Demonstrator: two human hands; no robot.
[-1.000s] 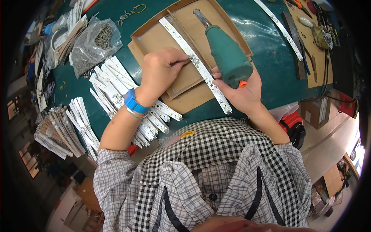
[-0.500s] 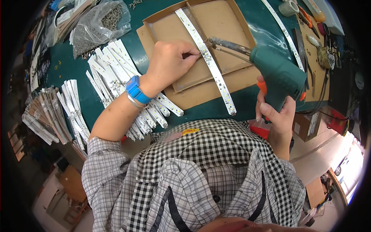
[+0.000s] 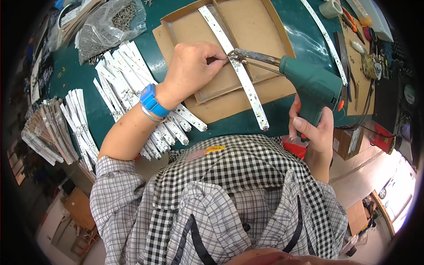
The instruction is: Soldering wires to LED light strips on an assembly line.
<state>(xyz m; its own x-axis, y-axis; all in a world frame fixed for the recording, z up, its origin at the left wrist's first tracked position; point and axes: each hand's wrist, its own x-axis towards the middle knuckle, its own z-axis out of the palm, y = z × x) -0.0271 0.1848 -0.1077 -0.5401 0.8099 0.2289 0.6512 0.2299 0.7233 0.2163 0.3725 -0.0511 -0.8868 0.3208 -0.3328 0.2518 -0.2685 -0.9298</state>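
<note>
My right hand [image 3: 317, 130] grips the handle of a green soldering gun [image 3: 312, 84], fingers by its orange trigger. Its dark tip reaches left over the middle of a white LED strip [image 3: 249, 95] and appears to touch it. That strip lies slantwise across a shallow cardboard tray [image 3: 261, 24], its near end past the tray's edge. With thumb and forefinger pinched, my left hand [image 3: 192, 66] meets the strip's left edge beside the tip. Whatever small thing the pinch holds is hidden.
Left of the tray lies a pile of LED strips [image 3: 128, 77], with more bundles [image 3: 49, 130] farther left. A clear bag of small metal parts [image 3: 112, 28] sits behind. At right are another strip [image 3: 324, 37], hand tools [image 3: 351, 22] and a dark cable [image 3: 364, 117].
The soldering gun has moved left and slightly down, bringing its tip from the strip's right side onto its middle. My left hand keeps its pinch at the strip's edge.
</note>
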